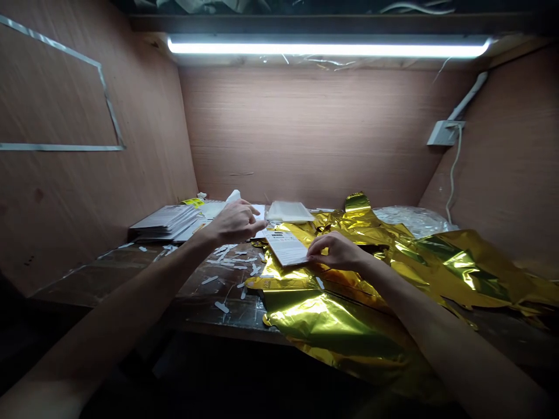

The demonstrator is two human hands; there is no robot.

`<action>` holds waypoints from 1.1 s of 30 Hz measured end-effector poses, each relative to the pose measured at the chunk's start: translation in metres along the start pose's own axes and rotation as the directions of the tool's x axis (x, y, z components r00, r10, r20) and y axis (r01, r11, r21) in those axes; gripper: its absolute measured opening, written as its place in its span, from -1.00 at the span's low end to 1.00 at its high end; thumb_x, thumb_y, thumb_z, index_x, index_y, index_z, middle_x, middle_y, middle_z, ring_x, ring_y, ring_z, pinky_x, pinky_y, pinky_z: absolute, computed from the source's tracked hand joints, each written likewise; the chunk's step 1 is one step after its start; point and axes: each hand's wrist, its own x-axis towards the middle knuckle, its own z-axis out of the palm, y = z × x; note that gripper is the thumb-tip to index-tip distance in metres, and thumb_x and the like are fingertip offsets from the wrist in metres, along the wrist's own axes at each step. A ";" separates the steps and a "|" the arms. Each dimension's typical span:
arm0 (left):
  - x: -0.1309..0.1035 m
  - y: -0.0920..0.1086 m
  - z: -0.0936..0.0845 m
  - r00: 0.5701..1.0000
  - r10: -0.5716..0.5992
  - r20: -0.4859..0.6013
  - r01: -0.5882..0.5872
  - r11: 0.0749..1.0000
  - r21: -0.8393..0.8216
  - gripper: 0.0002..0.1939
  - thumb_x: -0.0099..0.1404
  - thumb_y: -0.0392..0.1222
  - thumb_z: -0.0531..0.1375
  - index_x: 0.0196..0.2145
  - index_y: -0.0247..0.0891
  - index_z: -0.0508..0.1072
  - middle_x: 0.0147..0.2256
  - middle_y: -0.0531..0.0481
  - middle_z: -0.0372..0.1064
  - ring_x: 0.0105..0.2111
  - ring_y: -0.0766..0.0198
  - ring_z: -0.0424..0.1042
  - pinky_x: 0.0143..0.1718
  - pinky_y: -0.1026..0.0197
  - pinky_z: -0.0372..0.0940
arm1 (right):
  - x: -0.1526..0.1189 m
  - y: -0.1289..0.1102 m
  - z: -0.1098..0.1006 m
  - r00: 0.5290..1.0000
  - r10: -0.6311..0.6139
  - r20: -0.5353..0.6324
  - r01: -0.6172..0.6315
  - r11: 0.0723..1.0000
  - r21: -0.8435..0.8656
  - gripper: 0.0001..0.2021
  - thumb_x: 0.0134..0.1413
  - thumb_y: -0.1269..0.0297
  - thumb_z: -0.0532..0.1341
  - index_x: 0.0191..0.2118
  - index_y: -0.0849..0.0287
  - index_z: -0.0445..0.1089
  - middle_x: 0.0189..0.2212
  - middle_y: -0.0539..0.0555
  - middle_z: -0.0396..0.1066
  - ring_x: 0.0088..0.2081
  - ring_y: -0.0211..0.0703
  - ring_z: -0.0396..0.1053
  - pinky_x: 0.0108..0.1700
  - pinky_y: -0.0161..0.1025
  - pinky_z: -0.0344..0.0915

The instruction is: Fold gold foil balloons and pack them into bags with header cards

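Observation:
My right hand pinches the lower right corner of a flat white card with printed text between thumb and fingers. The card lies tilted over gold foil sheeting. To the left, my left hand hovers over the table near the card's far left corner, fingers bent and partly apart, with nothing visible in them. Just behind it shows a white scrap, and I cannot tell whether the hand touches it. White papers beneath are partly hidden by that hand.
A stack of printed white cards stands at the left, with a yellow label behind. Small white strips litter the dark tabletop. Toward the back sit a translucent pile of sheets and clear plastic. Wooden walls enclose the bench.

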 end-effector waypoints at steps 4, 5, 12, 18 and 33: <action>-0.007 0.018 0.025 0.959 0.259 0.114 -0.264 0.964 0.024 -0.70 0.34 0.05 0.23 -0.30 -0.19 0.68 -0.15 -0.12 0.60 -0.10 0.15 0.50 0.00 0.16 0.26 | 0.000 0.000 0.002 1.000 -0.013 0.005 0.013 1.000 -0.022 -0.88 0.15 0.28 0.33 -0.32 0.05 0.66 -0.32 0.04 0.63 -0.35 -0.16 0.54 -0.22 -0.25 0.41; -0.010 0.024 0.035 0.953 0.269 0.138 -0.270 0.963 -0.011 -0.68 0.31 0.10 0.27 -0.24 -0.18 0.68 -0.20 -0.11 0.61 -0.20 0.18 0.52 -0.11 0.20 0.30 | 0.000 0.000 0.003 1.000 -0.011 0.006 0.011 1.000 -0.023 -0.88 0.15 0.28 0.32 -0.33 0.04 0.66 -0.32 0.03 0.63 -0.35 -0.15 0.54 -0.22 -0.25 0.41; -0.015 0.044 0.076 0.969 0.011 0.248 0.009 0.997 -0.079 -0.79 0.21 -0.05 0.35 -0.44 -0.22 0.68 -0.54 -0.02 0.53 -0.58 0.32 0.36 -0.53 0.29 0.13 | 0.001 0.003 0.007 1.000 0.014 -0.008 -0.014 0.999 -0.029 -0.89 0.13 0.23 0.35 -0.33 0.04 0.66 -0.33 0.03 0.63 -0.35 -0.14 0.54 -0.24 -0.25 0.39; -0.007 0.026 0.082 0.946 -0.141 0.291 0.181 0.977 -0.116 -0.82 0.10 -0.09 0.37 -0.46 -0.26 0.69 -0.56 -0.01 0.51 -0.55 0.30 0.38 -0.56 0.29 0.13 | 0.003 0.013 0.013 0.993 0.107 -0.048 -0.103 0.991 0.086 -0.86 0.07 0.13 0.41 -0.34 0.06 0.65 -0.37 0.01 0.63 -0.36 -0.14 0.53 -0.23 -0.24 0.40; 0.002 0.002 0.076 0.957 -0.142 0.253 0.173 0.979 -0.107 -0.85 0.00 -0.21 0.47 -0.39 -0.19 0.72 -0.45 -0.03 0.61 -0.42 0.23 0.52 -0.43 0.30 0.27 | 0.002 0.032 0.015 0.967 0.248 -0.055 -0.242 0.965 0.099 -0.86 0.09 0.20 0.38 -0.25 0.04 0.69 -0.25 0.05 0.65 -0.23 -0.06 0.58 -0.15 -0.20 0.43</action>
